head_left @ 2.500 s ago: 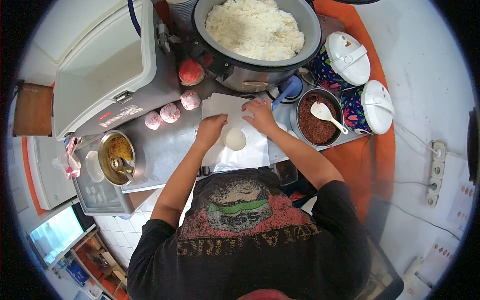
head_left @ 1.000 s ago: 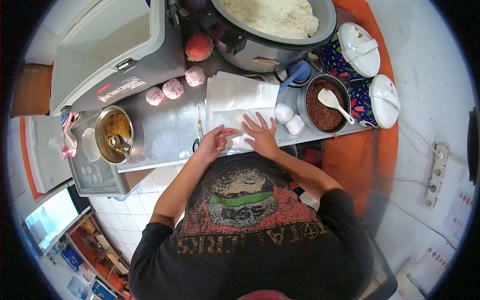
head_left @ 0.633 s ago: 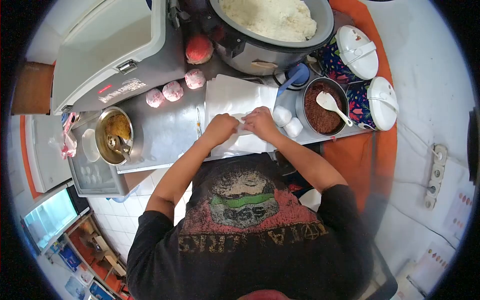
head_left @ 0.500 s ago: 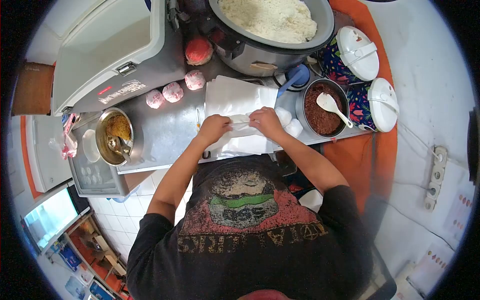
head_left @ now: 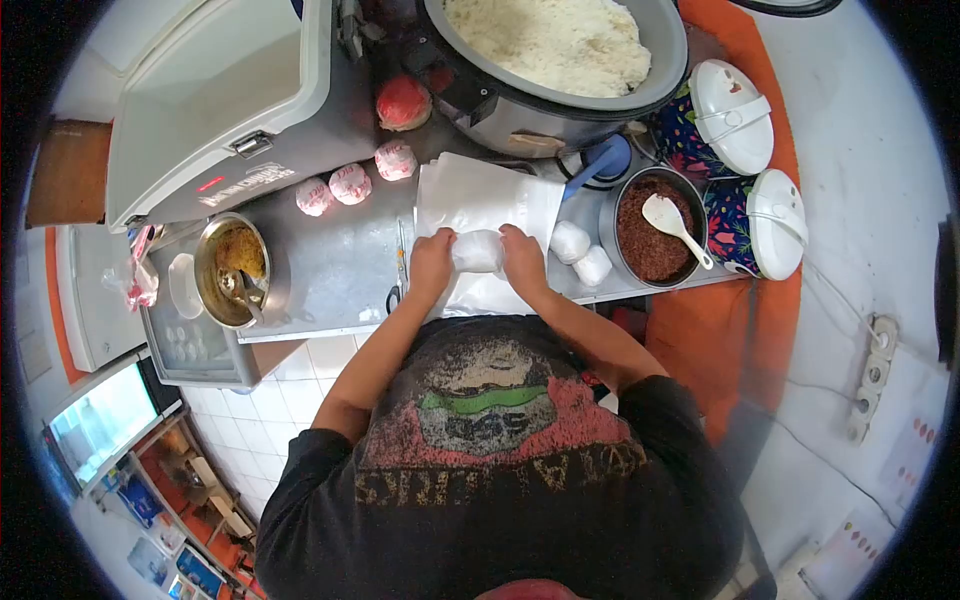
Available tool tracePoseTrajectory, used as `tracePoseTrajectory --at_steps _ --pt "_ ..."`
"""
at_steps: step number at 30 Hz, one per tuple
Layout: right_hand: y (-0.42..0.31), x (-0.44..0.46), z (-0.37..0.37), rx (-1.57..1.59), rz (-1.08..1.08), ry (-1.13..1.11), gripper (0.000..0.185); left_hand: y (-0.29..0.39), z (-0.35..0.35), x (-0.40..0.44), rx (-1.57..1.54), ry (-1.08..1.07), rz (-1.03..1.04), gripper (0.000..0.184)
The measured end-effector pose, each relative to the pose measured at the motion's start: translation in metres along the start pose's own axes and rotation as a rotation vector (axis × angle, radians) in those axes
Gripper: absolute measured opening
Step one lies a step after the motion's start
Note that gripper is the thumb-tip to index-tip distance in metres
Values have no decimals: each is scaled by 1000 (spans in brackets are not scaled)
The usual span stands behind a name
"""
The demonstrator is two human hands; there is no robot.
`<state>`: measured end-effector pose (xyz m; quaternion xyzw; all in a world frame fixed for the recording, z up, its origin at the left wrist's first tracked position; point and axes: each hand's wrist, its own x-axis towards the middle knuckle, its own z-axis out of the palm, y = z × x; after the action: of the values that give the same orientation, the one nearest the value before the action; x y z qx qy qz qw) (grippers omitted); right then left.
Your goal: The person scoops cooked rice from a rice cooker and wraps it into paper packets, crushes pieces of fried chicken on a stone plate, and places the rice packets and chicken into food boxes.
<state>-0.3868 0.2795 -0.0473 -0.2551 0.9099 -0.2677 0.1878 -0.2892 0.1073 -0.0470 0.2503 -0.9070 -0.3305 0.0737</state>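
A white wrapped bundle [head_left: 478, 251] lies on a stack of white wrapping sheets [head_left: 490, 195] in front of me. My left hand [head_left: 432, 262] grips its left end, fingers closed on the twisted wrap. At the other end my right hand [head_left: 522, 258] pinches the wrap in the same way. What is inside the bundle is hidden. Just right of the sheets sit two finished white bundles, a rear one [head_left: 570, 242] and a front one [head_left: 593, 266]. Scissors [head_left: 394, 297] lie beside my left wrist.
A large cooker of white rice [head_left: 560, 45] stands behind. To the right is a pot of reddish-brown shredded food [head_left: 655, 230] with a white paddle [head_left: 675, 225]. Leftward are a metal bowl of yellow food [head_left: 240, 255], a cooler box [head_left: 250, 150] and several printed wrapped balls [head_left: 350, 184].
My hands have moved from rolling the flat wrap to gripping both ends of a rounded bundle. The view has shifted slightly, and the two bundles at right show more fully.
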Motion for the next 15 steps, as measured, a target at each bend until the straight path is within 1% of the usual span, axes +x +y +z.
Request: tracePoseTrajectory --at_steps 2,3,5,6,8,9,11,12,14,15 --pt "4 0 10 -14 -145 213 12 -6 3 6 -45 -69 290 6" --pt "6 -1 11 -14 -144 211 12 -4 1 6 -45 -71 289 6" --pt "11 -4 12 -65 -185 165 16 1 -5 5 173 25 444 10" --pt "15 -9 11 -63 -178 165 16 1 -7 4 172 18 446 10" --pt "20 -19 7 -81 -337 227 24 -3 -13 -1 212 -25 447 15" --pt "14 -26 -1 -82 -334 227 24 2 -23 -3 211 -28 448 15" --pt "0 -43 -18 -92 -377 290 22 11 -42 -11 275 -143 473 23" --pt "-2 -47 -21 -92 -374 290 22 11 -45 -14 275 -146 474 23" --pt "1 -53 -21 -158 -379 302 24 10 -49 -19 353 -147 541 31" --pt "6 -54 -19 -182 -379 306 24 1 -44 -19 351 -149 543 31"
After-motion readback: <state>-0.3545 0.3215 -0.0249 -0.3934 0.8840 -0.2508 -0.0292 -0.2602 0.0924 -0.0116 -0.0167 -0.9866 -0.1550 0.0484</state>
